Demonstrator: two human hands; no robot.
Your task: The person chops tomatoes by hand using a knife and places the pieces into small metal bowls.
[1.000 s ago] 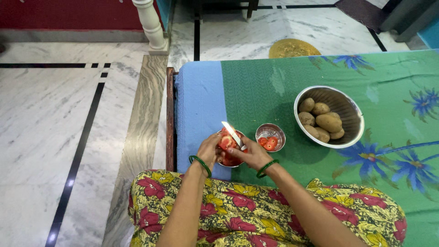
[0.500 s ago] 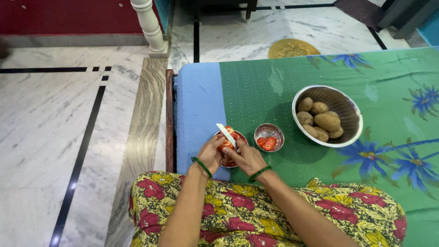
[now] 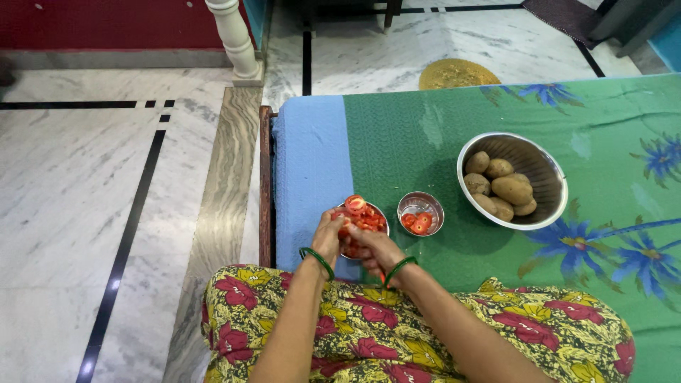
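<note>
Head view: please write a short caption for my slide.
Both hands work over a small steel bowl of tomato slices, beside a bowl of potatoes.

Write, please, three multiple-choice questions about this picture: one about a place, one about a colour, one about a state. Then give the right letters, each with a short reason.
1. Where is the large steel bowl of potatoes?
A. on the marble floor
B. on the green cloth, to the right of the small bowl
C. on the person's lap

2. What colour are the bangles on both wrists?
A. green
B. gold
C. white

3. What state is the tomato in the bowl at the hands in?
A. whole
B. mashed
C. cut into pieces

Answers:
1 B: it stands on the green cloth, right of the small bowl.
2 A: a green bangle rings the left hand and the right hand.
3 C: red slices with visible centres lie in it.
</note>
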